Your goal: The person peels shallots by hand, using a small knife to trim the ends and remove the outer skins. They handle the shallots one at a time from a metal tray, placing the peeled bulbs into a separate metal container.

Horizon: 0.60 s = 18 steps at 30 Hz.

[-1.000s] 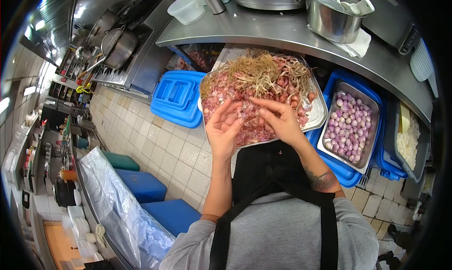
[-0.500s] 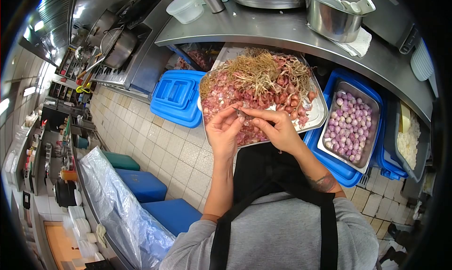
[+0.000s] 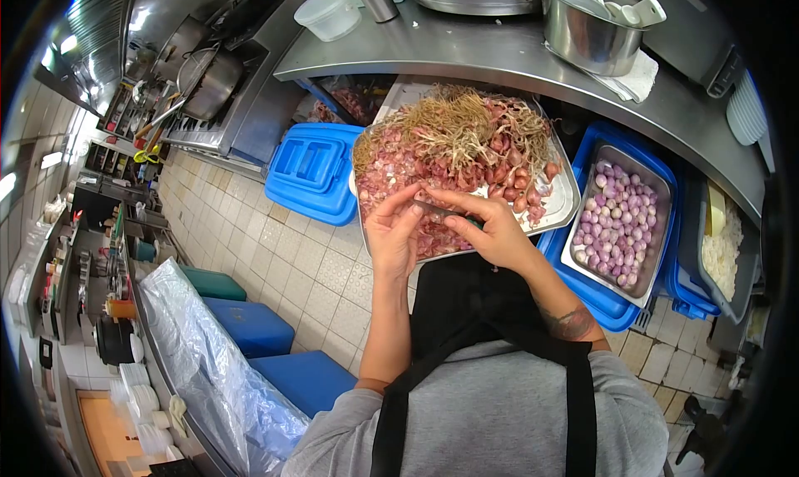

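My right hand [image 3: 489, 226] is closed around a small knife [image 3: 434, 209], its dark handle in the palm and its blade pointing left. The fingers of my left hand [image 3: 394, 230] pinch together beside the blade tip; whatever small piece they hold is mostly hidden. Both hands are over the near edge of a large metal tray [image 3: 566, 196]. Reddish unpeeled shallots [image 3: 518, 177] with dry roots [image 3: 458, 123] are heaped in its far part. Loose reddish skins [image 3: 383, 165] cover the left and near part.
To the right, a metal pan of peeled purple shallots [image 3: 617, 219] sits on a blue bin [image 3: 556, 248]. A blue lid [image 3: 312, 171] is left of the tray. Behind runs a steel counter [image 3: 466, 48] with a pot [image 3: 591, 40]. Blue boxes [image 3: 250, 331] stand at lower left.
The knife has turned in my right hand, so more of its blade and handle shows. My fingers have parted slightly around it; both hands stay in nearly the same place.
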Each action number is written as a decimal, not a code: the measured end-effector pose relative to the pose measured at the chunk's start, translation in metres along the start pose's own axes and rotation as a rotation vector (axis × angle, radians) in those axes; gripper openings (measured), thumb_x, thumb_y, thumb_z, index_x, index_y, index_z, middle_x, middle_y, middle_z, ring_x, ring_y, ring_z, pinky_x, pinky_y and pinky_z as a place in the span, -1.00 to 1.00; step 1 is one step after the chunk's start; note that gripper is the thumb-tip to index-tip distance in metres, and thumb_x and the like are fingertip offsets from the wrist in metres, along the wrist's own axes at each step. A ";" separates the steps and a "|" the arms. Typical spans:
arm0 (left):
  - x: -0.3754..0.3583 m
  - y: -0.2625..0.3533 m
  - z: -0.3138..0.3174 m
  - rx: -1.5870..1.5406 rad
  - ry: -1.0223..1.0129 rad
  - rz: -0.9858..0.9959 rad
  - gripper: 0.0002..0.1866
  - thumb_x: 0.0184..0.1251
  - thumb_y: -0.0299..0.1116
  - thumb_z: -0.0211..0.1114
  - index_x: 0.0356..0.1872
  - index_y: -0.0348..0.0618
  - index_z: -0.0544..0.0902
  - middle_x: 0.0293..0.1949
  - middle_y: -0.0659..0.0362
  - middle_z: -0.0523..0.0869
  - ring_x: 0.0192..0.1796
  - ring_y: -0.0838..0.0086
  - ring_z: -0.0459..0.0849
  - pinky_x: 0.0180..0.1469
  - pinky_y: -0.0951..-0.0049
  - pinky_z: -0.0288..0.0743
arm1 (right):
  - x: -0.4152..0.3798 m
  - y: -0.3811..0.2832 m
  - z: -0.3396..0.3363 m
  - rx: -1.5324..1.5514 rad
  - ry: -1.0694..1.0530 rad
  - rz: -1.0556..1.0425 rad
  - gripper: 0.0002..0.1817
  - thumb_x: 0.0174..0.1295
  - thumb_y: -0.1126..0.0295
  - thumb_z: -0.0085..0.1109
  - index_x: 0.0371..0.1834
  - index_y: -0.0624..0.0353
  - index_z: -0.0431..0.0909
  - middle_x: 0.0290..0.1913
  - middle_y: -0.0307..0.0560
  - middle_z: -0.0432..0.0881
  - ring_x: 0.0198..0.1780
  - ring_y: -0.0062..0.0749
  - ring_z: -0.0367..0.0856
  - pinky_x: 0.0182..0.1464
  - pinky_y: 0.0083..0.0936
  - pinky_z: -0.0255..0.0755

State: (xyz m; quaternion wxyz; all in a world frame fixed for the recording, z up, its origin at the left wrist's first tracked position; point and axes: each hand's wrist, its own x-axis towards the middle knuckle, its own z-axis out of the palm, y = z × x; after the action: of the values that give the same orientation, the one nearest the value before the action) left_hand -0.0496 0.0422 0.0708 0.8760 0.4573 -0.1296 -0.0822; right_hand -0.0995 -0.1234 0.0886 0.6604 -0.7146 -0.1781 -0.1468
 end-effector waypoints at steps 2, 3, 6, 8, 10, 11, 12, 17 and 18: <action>0.000 0.001 0.002 0.027 -0.011 0.004 -0.69 0.18 -0.67 0.20 -0.01 -0.41 0.54 -0.10 -0.01 0.65 -0.09 0.41 0.66 0.01 0.46 0.57 | 0.000 0.000 0.000 -0.028 -0.019 -0.009 -0.61 0.19 0.55 0.08 0.13 0.26 0.47 0.07 -0.02 0.59 0.05 -0.32 0.60 0.05 -0.49 0.44; 0.000 0.002 0.003 0.032 0.000 0.002 -0.69 0.18 -0.67 0.21 -0.02 -0.41 0.54 -0.10 -0.01 0.65 -0.09 0.41 0.66 0.01 0.46 0.57 | 0.000 0.000 0.001 -0.026 -0.016 -0.011 -0.62 0.19 0.55 0.08 0.12 0.26 0.48 0.06 -0.01 0.60 0.04 -0.30 0.61 0.06 -0.48 0.44; -0.001 0.003 0.005 0.042 0.021 -0.004 -0.70 0.18 -0.67 0.21 -0.03 -0.42 0.55 -0.10 -0.01 0.65 -0.10 0.41 0.66 0.00 0.47 0.57 | 0.001 -0.005 0.002 -0.022 -0.016 0.017 -0.64 0.19 0.56 0.08 0.08 0.26 0.51 0.03 0.00 0.62 0.03 -0.28 0.61 0.06 -0.48 0.44; -0.001 0.003 0.005 0.041 0.016 -0.012 -0.71 0.18 -0.67 0.21 -0.04 -0.42 0.55 -0.09 -0.02 0.65 -0.10 0.40 0.65 0.01 0.46 0.56 | 0.001 -0.005 0.002 -0.033 -0.002 0.015 -0.65 0.19 0.53 0.09 0.08 0.21 0.53 0.01 -0.01 0.62 -0.01 -0.28 0.63 0.02 -0.49 0.45; -0.001 0.002 0.003 0.027 0.018 -0.037 -0.71 0.16 -0.70 0.20 -0.05 -0.43 0.55 -0.06 -0.04 0.63 -0.05 0.39 0.64 0.06 0.46 0.52 | 0.000 0.003 0.005 -0.055 0.028 -0.022 -0.64 0.19 0.48 0.11 0.09 0.10 0.54 -0.02 -0.02 0.63 -0.09 -0.26 0.66 -0.08 -0.49 0.49; -0.001 0.002 0.002 0.020 0.019 -0.049 -0.71 0.15 -0.71 0.20 -0.05 -0.43 0.56 -0.04 -0.05 0.62 -0.03 0.39 0.63 0.09 0.46 0.50 | -0.001 0.007 0.007 -0.050 0.048 -0.034 -0.65 0.20 0.48 0.10 0.08 0.10 0.54 -0.09 -0.03 0.65 -0.18 -0.32 0.66 -0.15 -0.52 0.48; -0.001 0.001 0.003 0.016 0.025 -0.053 -0.71 0.15 -0.71 0.20 -0.05 -0.43 0.56 -0.04 -0.05 0.62 -0.03 0.39 0.63 0.08 0.47 0.51 | -0.001 0.011 0.009 -0.045 0.069 -0.047 -0.66 0.21 0.48 0.09 0.08 0.09 0.55 -0.15 -0.05 0.67 -0.26 -0.38 0.65 -0.22 -0.55 0.48; -0.002 0.001 0.001 -0.054 0.023 -0.094 -0.66 0.16 -0.70 0.20 0.01 -0.42 0.52 -0.03 -0.06 0.62 -0.05 0.41 0.63 0.03 0.49 0.54 | -0.003 0.012 0.003 0.304 0.035 0.306 -0.68 0.29 0.45 0.04 0.11 0.07 0.53 -0.47 -0.29 0.54 -0.53 -0.74 0.40 -0.52 -0.75 0.27; -0.002 0.002 0.003 -0.051 0.039 -0.097 -0.65 0.17 -0.70 0.19 0.03 -0.43 0.50 -0.03 -0.07 0.62 -0.06 0.42 0.64 0.02 0.49 0.54 | 0.000 0.015 0.001 0.399 0.061 0.341 -0.67 0.30 0.44 0.03 0.13 0.07 0.52 -0.50 -0.33 0.49 -0.55 -0.78 0.35 -0.55 -0.78 0.22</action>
State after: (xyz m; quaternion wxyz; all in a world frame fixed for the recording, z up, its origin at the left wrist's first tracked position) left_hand -0.0521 0.0413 0.0739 0.8847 0.4420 -0.0883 -0.1189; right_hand -0.0930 -0.1238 0.0753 0.8085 -0.5852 -0.0605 -0.0170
